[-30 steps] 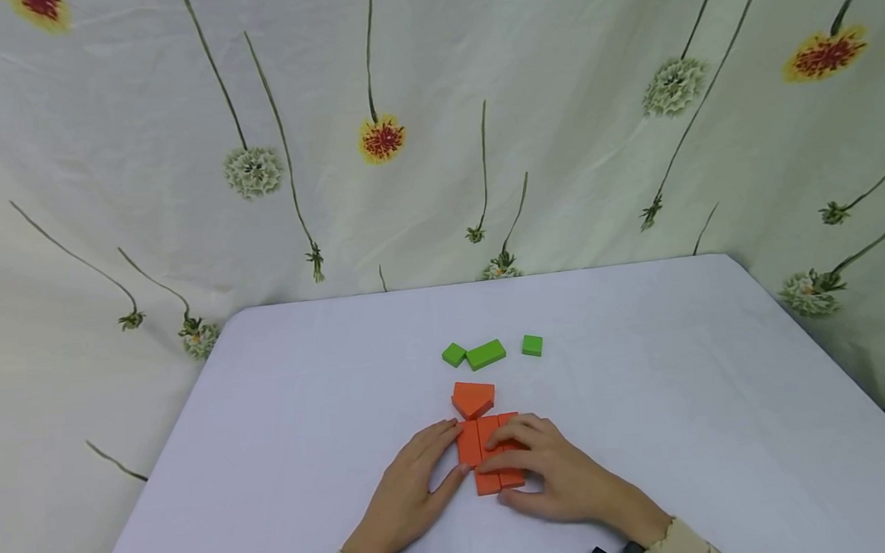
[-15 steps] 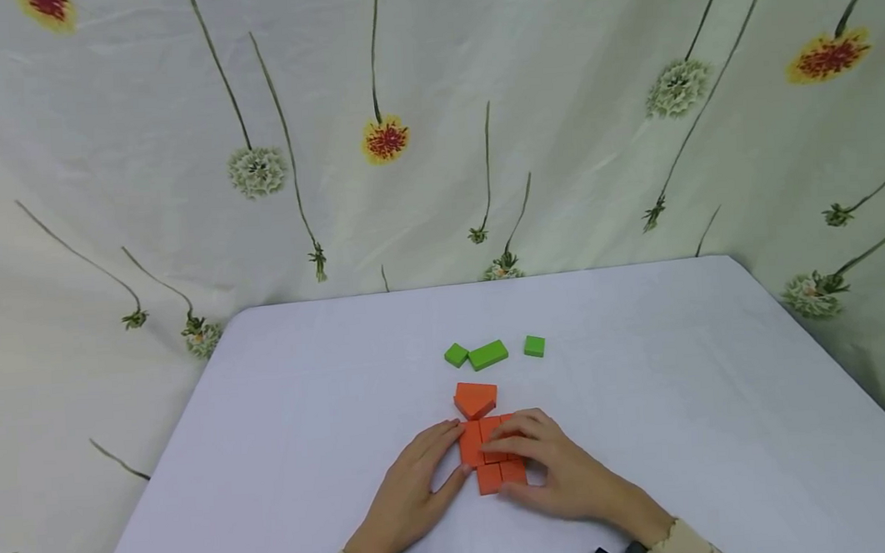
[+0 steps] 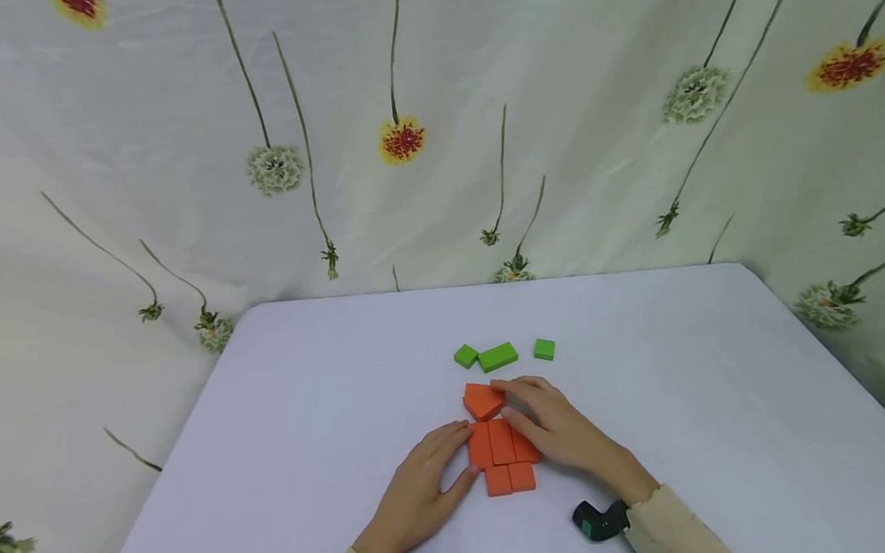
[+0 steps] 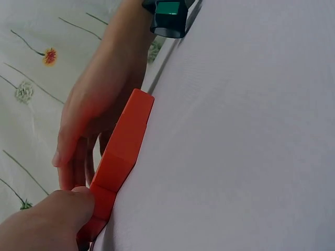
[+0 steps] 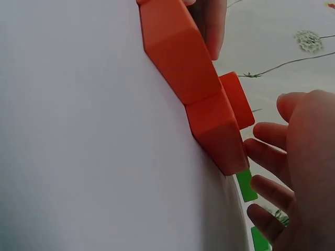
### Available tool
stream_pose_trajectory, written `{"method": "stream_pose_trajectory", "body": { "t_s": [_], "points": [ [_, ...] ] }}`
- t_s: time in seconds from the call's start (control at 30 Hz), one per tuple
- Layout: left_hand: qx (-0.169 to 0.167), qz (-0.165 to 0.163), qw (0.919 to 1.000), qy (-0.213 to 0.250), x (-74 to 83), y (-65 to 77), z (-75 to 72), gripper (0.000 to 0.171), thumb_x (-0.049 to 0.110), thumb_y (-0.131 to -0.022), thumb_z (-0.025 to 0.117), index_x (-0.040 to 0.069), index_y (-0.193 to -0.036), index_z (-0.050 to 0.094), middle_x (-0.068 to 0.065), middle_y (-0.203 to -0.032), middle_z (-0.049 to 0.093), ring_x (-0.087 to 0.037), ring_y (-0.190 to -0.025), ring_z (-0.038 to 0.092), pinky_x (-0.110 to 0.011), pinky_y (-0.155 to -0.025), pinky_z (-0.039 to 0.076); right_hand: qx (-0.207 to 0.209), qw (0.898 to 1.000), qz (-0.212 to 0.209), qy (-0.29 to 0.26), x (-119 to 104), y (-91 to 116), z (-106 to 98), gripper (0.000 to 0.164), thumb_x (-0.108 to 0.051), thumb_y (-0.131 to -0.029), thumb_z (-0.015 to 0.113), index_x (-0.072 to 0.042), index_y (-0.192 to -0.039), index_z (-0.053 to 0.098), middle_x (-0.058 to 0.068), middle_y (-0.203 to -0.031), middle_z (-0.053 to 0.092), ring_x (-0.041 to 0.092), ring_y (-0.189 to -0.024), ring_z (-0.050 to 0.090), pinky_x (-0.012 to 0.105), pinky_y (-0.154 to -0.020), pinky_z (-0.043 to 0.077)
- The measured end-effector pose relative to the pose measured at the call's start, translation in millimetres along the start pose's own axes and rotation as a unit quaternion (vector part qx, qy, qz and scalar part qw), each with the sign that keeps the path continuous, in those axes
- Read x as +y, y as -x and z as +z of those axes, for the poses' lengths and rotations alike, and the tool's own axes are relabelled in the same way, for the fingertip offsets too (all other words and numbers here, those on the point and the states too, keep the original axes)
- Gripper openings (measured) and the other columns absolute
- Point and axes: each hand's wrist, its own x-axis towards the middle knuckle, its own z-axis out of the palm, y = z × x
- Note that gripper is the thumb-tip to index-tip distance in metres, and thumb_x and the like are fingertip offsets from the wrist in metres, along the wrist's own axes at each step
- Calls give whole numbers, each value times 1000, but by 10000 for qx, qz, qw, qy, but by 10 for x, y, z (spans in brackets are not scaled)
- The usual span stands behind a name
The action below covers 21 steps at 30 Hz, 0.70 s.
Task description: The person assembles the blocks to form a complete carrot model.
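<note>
Several orange blocks [image 3: 501,440] lie side by side on the table, with two smaller orange blocks [image 3: 510,478] along their near edge. Just beyond them is a pointed orange block [image 3: 481,401], its tip toward the group. My left hand [image 3: 416,487] rests at the group's left side, fingertips and thumb against the leftmost block. In the left wrist view the thumb [image 4: 57,212] sits against an orange side. My right hand [image 3: 563,427] reaches over the group's right part, fingertips at the pointed block's right side. Its fingers [image 5: 272,157] are loosely spread in the right wrist view.
Farther back on the white table [image 3: 328,383] lie a small green block [image 3: 465,356], a longer green block [image 3: 498,357] and another small green block [image 3: 544,350]. A flower-print cloth [image 3: 439,210] hangs behind. A black wrist camera [image 3: 601,520] sits on the right wrist.
My right hand has left the right side of the orange group and moved forward to the pointed block. The left hand stays at the group's left side. The head view has shifted slightly.
</note>
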Motion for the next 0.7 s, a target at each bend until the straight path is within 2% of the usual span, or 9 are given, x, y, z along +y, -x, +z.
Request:
{"method": "stream_pose_trajectory", "body": {
  "t_s": [0.13,0.27,0.4,0.57,0.7],
  "points": [
    [40,94,9999,-62,7,-8,4,53,40,-101,66,15,-147,58,-1,-150,58,-20,-140,52,-45,-113,49,254,9985,-22,484,42,-28,-22,37,-34,-107,56,-18,-138,67,-2,-139,64,23,-133,51,54,-112,45],
    [14,34,10000,-86,13,-15,-5,53,42,-101,65,16,-147,58,0,-150,58,-19,-140,52,-44,-113,49,752,9920,-136,1008,117,-41,-61,22,-21,-100,68,-13,-118,77,0,-127,71,23,-122,57,47,-106,52],
    [-76,-79,9999,-38,18,-14,5,53,44,-102,64,18,-147,57,1,-151,57,-18,-141,51,-44,-114,48,1090,9834,16,1450,175,-36,-148,12,-12,-89,81,-14,-100,80,1,-114,74,23,-113,60,41,-97,57],
    [-33,-57,10000,-40,14,-11,28,53,43,-101,65,18,-148,57,2,-151,56,-16,-142,50,-42,-115,47,970,9841,509,1397,225,-1,-294,11,-11,-85,85,-17,-92,78,0,-104,75,22,-104,63,40,-90,59],
    [16,-24,10000,-54,4,-10,41,53,42,-101,66,18,-148,57,2,-151,57,-16,-141,51,-42,-114,48,661,9873,875,1146,235,31,-404,13,-13,-85,84,-17,-95,78,-3,-96,74,16,-91,62,35,-80,58]
  ]
}}
